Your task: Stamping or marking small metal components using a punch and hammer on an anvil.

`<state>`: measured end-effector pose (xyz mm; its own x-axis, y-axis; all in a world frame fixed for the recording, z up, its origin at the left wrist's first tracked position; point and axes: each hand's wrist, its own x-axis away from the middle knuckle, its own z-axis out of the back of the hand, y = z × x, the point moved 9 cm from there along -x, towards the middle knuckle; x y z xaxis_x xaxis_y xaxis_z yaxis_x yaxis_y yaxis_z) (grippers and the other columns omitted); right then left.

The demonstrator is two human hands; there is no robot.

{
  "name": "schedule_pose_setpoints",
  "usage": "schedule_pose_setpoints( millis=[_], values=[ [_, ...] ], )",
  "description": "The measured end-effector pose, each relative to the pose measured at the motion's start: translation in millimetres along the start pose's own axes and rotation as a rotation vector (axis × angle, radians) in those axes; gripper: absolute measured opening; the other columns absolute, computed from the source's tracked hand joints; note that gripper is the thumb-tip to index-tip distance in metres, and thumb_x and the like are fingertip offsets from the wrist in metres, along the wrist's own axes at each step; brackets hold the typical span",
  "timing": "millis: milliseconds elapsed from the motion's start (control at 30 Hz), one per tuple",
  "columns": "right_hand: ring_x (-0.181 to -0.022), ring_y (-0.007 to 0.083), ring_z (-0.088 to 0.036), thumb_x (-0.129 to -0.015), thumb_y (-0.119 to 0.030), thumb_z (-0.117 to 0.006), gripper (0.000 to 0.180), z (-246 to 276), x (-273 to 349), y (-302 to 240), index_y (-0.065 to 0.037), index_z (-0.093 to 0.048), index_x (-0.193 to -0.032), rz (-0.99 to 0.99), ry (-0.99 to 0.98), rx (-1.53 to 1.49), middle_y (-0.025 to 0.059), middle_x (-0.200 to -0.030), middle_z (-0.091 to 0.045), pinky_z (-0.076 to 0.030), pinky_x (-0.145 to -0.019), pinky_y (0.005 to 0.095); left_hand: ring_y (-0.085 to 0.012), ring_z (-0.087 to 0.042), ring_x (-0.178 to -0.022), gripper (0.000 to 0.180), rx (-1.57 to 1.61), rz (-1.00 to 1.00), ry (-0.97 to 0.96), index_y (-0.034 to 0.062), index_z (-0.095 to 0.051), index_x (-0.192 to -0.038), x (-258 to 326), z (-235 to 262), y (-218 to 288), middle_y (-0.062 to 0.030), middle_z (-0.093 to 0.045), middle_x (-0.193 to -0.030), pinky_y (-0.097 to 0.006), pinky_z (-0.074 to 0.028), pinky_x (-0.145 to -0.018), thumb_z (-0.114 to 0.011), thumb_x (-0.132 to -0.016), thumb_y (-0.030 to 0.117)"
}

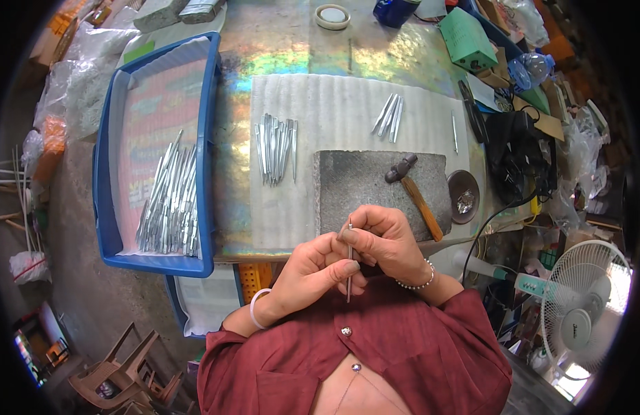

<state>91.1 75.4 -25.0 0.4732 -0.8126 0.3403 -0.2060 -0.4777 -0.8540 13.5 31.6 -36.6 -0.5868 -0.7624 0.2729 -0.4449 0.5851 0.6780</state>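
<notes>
One slim, silver-grey metal rod (pixel 349 287), pinched at two places

You hold this rod in front of your dark red shirt (pixel 285 353), near the close edge of the rectangular grey stone slab (pixel 354 187). Your right hand (pixel 386 242) pinches it near its far end, between thumb and forefinger. Your left hand (pixel 309 270) closes on it lower down, thumb lying over the shaft, and the near end sticks out free below.

I judge the rod to be light and stiff, not fragile, but its smooth, narrow body may roll or slip. A fingertip pinch near each end should control it best; mind the tips, which could be sharp.

About writing: I can see no marking on the rod. Large, faded coloured print shows through the whitish sheet lining (pixel 161 104) of the rectangular blue plastic tray (pixel 208 138), and the round white fan (pixel 577 325) carries small lettering on its hub.
</notes>
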Motion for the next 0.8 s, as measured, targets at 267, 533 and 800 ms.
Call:
schedule_pose_setpoints(
  millis=[267,533,800],
  values=[
    [-0.047,0.0023,-0.043,-0.091,-0.007,-0.058,0.008,7,-2,-17,0.001,-0.060,-0.092,0.165,0.127,-0.070,0.0032,-0.068,-0.058,-0.031,-0.041,0.0168,-0.0161,-0.065,-0.070,0.020,0.204,-0.100,0.154,0.0006,-0.051,-0.112,10,30,9,-0.0114,-0.064,-0.086,-0.027,-0.054,-0.062,-0.053,-0.094,0.011],
    [-0.066,0.0016,-0.052,-0.088,0.000,-0.060,0.026,-16,2,-13,0.003,-0.053,-0.113,0.137,-0.100,0.354,0.0025,-0.085,-0.059,-0.042,-0.055,0.0152,-0.0125,-0.058,-0.067,0.015,0.332,-0.517,0.483,-0.0010,-0.059,-0.105,30,74,62,-0.0056,-0.061,-0.085,-0.024,-0.049,-0.061,-0.055,-0.093,0.007],
    [-0.053,0.0043,-0.047,-0.084,-0.007,-0.065,0.016,27,29,-25,0.001,-0.060,-0.098,0.276,0.112,0.630,0.0029,-0.070,-0.056,-0.039,-0.051,0.0204,-0.0194,-0.061,-0.063,0.017,-1.157,-0.540,0.852,-0.0024,-0.064,-0.094,-24,99,131,-0.0116,-0.063,-0.074,-0.029,-0.046,-0.059,-0.064,-0.086,0.012]
  ],
)
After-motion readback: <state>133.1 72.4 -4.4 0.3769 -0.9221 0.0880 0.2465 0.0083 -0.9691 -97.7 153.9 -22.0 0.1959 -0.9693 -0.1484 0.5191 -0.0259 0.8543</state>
